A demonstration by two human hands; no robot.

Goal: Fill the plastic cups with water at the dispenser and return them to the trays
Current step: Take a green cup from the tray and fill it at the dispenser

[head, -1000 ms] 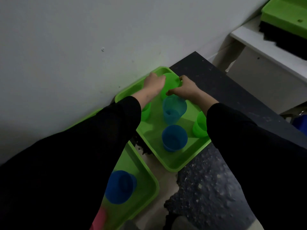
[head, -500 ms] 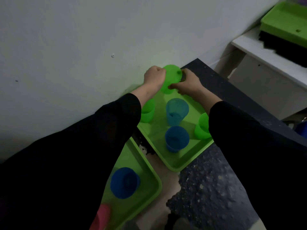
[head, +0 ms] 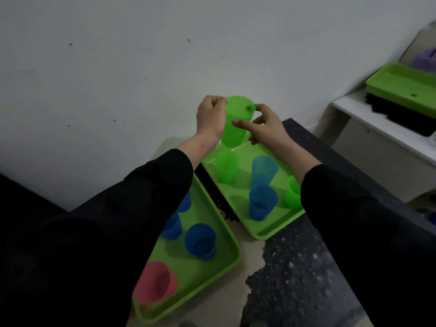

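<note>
A green plastic cup [head: 236, 123] is held in the air above the far end of the far green tray [head: 271, 228]. My left hand [head: 211, 118] grips its left side near the rim. My right hand [head: 266, 127] pinches its right rim with thumb and forefinger. On the far tray stand a green cup [head: 227, 166], a light blue cup [head: 263, 169], a darker blue cup [head: 262, 202] and a green cup [head: 292, 192] partly hidden by my right sleeve. The near green tray [head: 226, 263] holds blue cups [head: 200, 240] and a pink cup [head: 154, 282], partly hidden by my left sleeve.
A white wall [head: 118, 67] rises right behind the trays. Both trays lie on a dark speckled counter [head: 295, 279] with a worn pale patch. At the right, a white shelf [head: 377, 119] carries another green tray [head: 401, 88] on a black block.
Both hands have lifted the green cup up off the far tray's back corner; it now hangs higher in front of the wall. The view has tilted, showing more of the near tray.
</note>
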